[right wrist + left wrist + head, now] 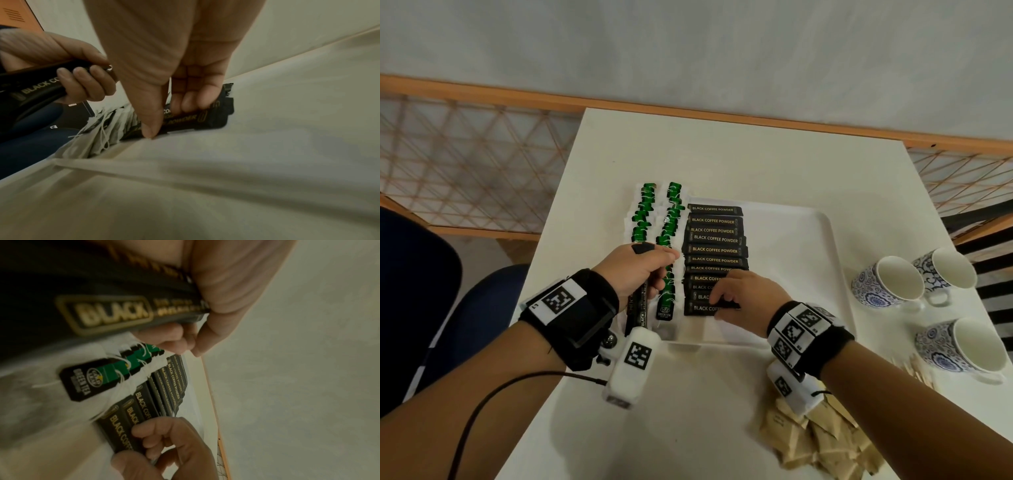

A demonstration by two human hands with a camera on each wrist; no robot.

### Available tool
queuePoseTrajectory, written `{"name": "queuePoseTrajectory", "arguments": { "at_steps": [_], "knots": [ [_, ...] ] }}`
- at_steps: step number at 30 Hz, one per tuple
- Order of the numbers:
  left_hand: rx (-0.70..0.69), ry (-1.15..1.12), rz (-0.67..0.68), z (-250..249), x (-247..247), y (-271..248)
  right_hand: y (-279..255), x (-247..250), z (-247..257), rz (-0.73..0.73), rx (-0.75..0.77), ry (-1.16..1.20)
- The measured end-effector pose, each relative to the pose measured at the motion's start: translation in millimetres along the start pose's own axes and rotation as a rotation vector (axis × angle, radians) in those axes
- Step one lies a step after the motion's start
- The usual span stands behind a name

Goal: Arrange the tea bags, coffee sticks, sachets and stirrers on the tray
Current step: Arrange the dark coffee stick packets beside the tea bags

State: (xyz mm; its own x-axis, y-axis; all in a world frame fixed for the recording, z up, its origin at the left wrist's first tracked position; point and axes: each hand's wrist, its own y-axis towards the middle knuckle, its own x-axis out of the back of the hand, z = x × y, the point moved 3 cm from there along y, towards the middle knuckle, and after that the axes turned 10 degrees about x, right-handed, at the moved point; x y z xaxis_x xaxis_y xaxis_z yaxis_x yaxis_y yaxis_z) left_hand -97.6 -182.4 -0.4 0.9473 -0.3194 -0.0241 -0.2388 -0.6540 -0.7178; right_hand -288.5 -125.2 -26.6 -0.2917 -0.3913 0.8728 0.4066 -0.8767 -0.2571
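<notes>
A white tray [808, 240] lies mid-table. Two columns of green tea bags [669, 219] run along its left side, and a column of black coffee sticks [715, 240] lies beside them. My left hand [635, 270] grips a bundle of black coffee sticks [111, 313] above the tray's near left corner. My right hand [743, 294] pinches the nearest coffee stick [193, 120] of the column between thumb and fingers, low on the tray. Brown sachets [822, 445] and wooden stirrers [917, 371] lie on the table at the near right.
Three blue-patterned white cups [887, 281] stand on the table right of the tray. The white table [722, 154] ends at a wooden rail and wall behind. A dark blue chair [421, 291] sits at the left. The tray's right half is bare.
</notes>
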Motion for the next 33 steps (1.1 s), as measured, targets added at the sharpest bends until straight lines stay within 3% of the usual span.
{"name": "queuePoseTrajectory", "arguments": {
  "at_steps": [6,11,15,19,22,25,33],
  "knots": [
    [-0.006,-0.100,-0.005,-1,-10,2,-5,16,17,-0.197,0.044,0.249],
    [-0.045,-0.084,-0.053,0,-22,-1,1,20,47,-0.070,0.032,0.558],
    [-0.084,-0.005,-0.005,-4,-27,-8,3,13,47,-0.106,0.018,0.582],
    [-0.060,0.200,0.002,-1,-17,-11,-7,21,27,-0.327,-0.003,0.476],
    [0.051,0.108,0.085,2,-14,-13,-13,25,16,-0.415,0.067,0.289],
    [0.078,0.010,0.121,2,-15,-16,-19,26,10,-0.465,0.070,0.272],
    [-0.055,0.157,0.059,4,-15,-10,-25,24,11,-0.295,0.068,0.281]
  ]
}}
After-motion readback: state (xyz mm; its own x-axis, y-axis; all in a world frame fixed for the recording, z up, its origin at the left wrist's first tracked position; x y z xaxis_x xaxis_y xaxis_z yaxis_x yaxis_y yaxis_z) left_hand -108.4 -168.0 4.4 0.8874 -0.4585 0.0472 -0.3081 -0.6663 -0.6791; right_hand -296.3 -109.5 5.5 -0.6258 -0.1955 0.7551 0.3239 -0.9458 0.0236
